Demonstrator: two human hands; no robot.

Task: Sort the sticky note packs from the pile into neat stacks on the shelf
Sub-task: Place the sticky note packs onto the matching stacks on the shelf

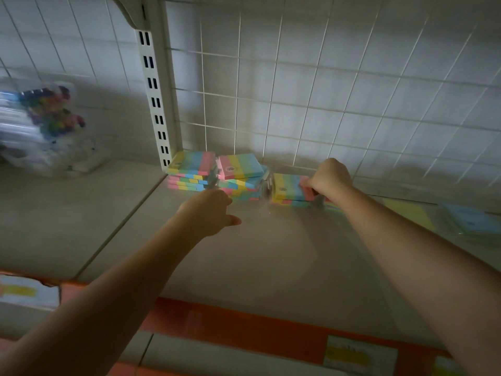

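My right hand (329,176) gripped the pink end of the top pack on the third stack (291,190), right of frame centre. My left hand (210,210) hovered loosely curled, holding nothing, just below the second stack (241,177); the first stack (191,170) stood against the slotted upright (156,104). I judged the packs light, stiff and film-wrapped, hence slippery; they are best taken by the short edges. The shelf (244,267) was smooth and pale, backed by a wire grid (325,77). Flat packs (471,221) lay at far right and a bag of pens (46,123) at upper left.
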